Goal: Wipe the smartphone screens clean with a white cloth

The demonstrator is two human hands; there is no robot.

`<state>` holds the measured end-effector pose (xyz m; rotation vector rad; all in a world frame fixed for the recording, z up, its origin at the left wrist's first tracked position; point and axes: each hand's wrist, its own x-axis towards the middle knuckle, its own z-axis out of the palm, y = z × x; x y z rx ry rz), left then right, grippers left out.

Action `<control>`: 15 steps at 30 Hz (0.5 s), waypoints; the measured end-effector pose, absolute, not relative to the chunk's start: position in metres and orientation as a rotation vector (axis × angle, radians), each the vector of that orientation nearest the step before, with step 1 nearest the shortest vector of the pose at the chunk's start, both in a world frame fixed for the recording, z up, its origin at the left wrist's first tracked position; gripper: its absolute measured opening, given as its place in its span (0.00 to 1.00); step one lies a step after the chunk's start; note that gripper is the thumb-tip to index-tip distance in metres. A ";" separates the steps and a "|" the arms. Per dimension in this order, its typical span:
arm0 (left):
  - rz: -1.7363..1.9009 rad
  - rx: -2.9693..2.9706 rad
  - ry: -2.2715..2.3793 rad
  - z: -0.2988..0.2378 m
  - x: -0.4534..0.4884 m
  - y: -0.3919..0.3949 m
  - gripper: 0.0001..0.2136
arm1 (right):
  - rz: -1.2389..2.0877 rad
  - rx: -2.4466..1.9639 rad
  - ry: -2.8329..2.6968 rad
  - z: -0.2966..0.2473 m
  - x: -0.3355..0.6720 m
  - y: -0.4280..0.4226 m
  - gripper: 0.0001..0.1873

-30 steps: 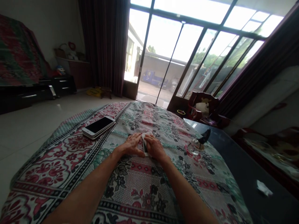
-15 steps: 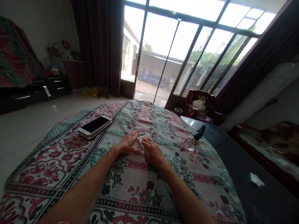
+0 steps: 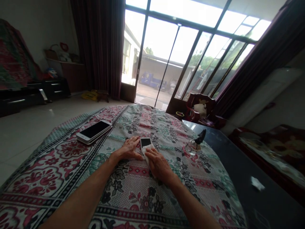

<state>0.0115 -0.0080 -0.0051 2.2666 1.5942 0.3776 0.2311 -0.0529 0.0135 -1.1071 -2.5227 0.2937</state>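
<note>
One small phone [image 3: 145,141] is laid flat on the patterned tablecloth [image 3: 145,119], its frame white and its screen dark. Its lower part is covered by one white cloth [image 3: 148,148], over which the fingers of the right hand [image 3: 160,163] are laid close together; whether the cloth is gripped cannot be told. The phone's left edge is flanked by the left hand [image 3: 130,149], thumb spread well away from the fingers. Farther left, two larger phones [image 3: 94,131] are stacked; at right, one clear bottle [image 3: 190,148] is seen.
</note>
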 end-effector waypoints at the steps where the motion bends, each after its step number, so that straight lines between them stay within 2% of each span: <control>1: 0.383 2.261 1.593 -0.006 0.011 -0.008 0.52 | 0.285 -1.111 -2.521 0.014 0.227 -0.047 0.20; 8: 0.400 2.258 1.592 -0.007 0.011 -0.009 0.54 | 0.222 -1.125 -2.523 0.020 0.199 -0.013 0.17; 15: 0.413 2.248 1.590 -0.006 0.010 -0.008 0.56 | 0.232 -1.167 -2.497 0.013 0.182 0.020 0.19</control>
